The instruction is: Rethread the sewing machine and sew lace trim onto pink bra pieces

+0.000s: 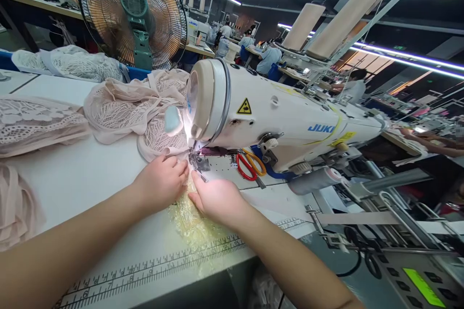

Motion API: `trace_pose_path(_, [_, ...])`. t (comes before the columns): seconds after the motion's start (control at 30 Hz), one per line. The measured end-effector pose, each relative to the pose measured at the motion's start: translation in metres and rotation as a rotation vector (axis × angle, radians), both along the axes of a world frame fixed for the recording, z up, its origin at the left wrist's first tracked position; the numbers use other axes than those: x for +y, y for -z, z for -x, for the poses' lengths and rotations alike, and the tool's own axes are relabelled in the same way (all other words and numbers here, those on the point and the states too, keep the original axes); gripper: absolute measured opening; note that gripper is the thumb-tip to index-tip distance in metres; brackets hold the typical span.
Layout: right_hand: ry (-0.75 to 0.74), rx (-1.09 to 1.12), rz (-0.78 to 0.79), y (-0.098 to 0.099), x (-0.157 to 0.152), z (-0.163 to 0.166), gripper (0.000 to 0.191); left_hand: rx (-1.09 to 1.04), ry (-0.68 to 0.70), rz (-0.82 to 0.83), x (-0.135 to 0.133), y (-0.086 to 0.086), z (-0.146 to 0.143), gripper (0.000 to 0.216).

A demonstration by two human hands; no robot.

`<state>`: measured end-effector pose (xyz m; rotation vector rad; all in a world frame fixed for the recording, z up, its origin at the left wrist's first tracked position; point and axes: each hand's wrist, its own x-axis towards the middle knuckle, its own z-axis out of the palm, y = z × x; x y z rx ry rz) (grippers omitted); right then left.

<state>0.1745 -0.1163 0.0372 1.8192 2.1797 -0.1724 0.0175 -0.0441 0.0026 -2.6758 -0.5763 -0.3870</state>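
A white JUKI sewing machine [282, 116] stands on the white table [72, 178], its lamp lighting the needle and presser foot [197, 160]. A piece of pale yellowish lace [192, 224] lies under the foot and runs toward me. My left hand [161, 181] rests on the lace just left of the foot, fingers curled and pressed down on the fabric. My right hand [217, 198] lies on the lace in front of the foot, fingers together, pinching the lace near the needle.
Piles of beige lace garments [137, 106] lie left of the machine head. Red and orange scissors [250, 164] sit on the machine bed. A fan [134, 14] stands behind. A ruler strip [152, 265] runs along the table's front edge. Other workers sit far back.
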Motion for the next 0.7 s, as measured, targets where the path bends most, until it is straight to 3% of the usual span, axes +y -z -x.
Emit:
trace_pose_path(0.2, [0.007,0.004,-0.028,0.010,-0.007,-0.002,0.058,0.016,-0.096,-0.100,0.002,0.005,-0.002,0.033])
trace_pose_path(0.33, [-0.040,0.098,-0.165,0.024,-0.018,-0.010,0.052,-0.020,-0.168,-0.096,0.001,0.007,-0.003,0.033])
trace_pose_path(0.47, [-0.074,0.204,-0.305,0.040,-0.029,-0.021,0.044,-0.032,-0.216,-0.057,-0.009,-0.005,-0.003,0.021])
trace_pose_path(0.6, [-0.137,0.356,-0.440,0.049,-0.034,-0.029,0.038,0.006,-0.487,0.049,-0.022,-0.027,-0.003,0.015])
trace_pose_path(0.7, [-0.188,0.414,-0.492,0.055,-0.033,-0.034,0.036,0.041,-0.807,0.308,-0.012,-0.037,0.000,0.058])
